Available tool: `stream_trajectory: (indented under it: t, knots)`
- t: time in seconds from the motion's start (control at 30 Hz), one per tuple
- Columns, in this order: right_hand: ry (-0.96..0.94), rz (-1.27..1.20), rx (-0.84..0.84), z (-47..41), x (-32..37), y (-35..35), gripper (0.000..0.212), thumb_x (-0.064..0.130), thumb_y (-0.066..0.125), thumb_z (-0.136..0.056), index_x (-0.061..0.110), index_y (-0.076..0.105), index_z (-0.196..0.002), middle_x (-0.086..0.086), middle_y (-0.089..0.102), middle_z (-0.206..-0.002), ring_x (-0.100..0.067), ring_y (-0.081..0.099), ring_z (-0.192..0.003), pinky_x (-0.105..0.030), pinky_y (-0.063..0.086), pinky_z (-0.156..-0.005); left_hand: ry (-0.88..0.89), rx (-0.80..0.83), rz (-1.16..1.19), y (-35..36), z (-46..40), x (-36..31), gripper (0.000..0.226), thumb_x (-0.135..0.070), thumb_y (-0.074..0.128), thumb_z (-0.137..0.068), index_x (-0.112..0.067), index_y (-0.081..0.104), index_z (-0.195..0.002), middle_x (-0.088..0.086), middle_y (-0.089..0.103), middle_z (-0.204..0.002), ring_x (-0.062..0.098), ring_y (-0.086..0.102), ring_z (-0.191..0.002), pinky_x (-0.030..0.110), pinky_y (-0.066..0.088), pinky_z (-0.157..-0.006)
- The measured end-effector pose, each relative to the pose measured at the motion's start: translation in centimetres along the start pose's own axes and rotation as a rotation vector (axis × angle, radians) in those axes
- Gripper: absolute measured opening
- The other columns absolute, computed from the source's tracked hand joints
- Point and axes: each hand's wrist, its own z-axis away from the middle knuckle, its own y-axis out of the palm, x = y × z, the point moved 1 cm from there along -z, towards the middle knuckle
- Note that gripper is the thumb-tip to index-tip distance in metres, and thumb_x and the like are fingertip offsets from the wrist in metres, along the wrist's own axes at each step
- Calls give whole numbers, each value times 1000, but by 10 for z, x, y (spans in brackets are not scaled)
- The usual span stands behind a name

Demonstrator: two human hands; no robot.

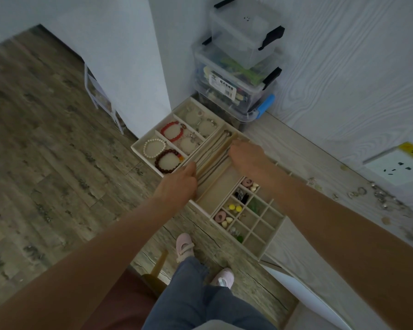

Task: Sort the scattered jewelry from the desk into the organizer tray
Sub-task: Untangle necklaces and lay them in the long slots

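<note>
The beige organizer tray (138, 151) lies on the desk by the wall corner. Its left cells hold a red bracelet (163, 132), a pearl bracelet (146, 146) and a dark brown bracelet (158, 163). Thin necklace chains (212, 152) lie along the long middle slots. My left hand (177, 184) pinches a chain at the near end of a slot. At the far end my right hand (246, 156) has its fingers curled down onto the same chain; its fingertips are hidden. The small grid cells (260, 225) at the right hold earrings and beads.
Loose rings and small jewelry (367, 192) are scattered along the desk's right side below a wall socket (396, 169). Stacked clear plastic boxes (239, 67) stand behind the tray. Below the desk edge are my legs, pink shoes (184, 247) and a chair.
</note>
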Motion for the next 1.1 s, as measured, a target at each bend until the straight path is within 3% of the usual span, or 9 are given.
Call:
stream_trajectory:
  t: [0.17, 0.43, 0.6, 0.73, 1.1]
  knots:
    - [-9, 5, -18, 1, -1, 4, 23, -1, 41, -91, 3, 59, -105, -12, 51, -116, -24, 52, -105, -29, 34, -68, -61, -32, -32, -2, -3, -8, 19, -8, 58, -89, -5, 61, -108, 4, 39, -121, 16, 55, -98, 21, 39, -63]
    - [-11, 14, -20, 2, 0, 3, 22, 0, 41, -92, 1, 59, -105, -14, 51, -117, -26, 52, -104, -30, 33, -68, -114, -39, 89, 9, -7, -7, 16, -17, 57, -91, -8, 66, -101, 2, 42, -117, 17, 59, -92, 26, 42, -61]
    - [-4, 14, -7, 2, 1, 2, 23, -1, 41, -91, 0, 59, -105, -15, 51, -117, -27, 52, -105, -34, 40, -72, -146, -53, 54, 6, -8, -8, 16, -18, 61, -89, -8, 64, -101, 4, 40, -116, 17, 51, -100, 24, 41, -64]
    - [-18, 32, -16, 3, 2, 1, 22, 0, 41, -91, 0, 59, -105, -15, 51, -117, -28, 52, -105, -32, 36, -68, -162, -60, -28, 3, -7, -9, 19, -16, 62, -88, -7, 63, -105, 7, 36, -122, 18, 49, -103, 26, 45, -68]
    - [31, 23, -23, 1, 0, 0, 25, 1, 39, -94, 3, 58, -110, -13, 54, -118, -25, 54, -107, -31, 38, -71, -90, -74, -48, 4, -5, -8, 17, -14, 62, -88, -6, 61, -102, 3, 39, -115, 15, 49, -101, 20, 38, -61]
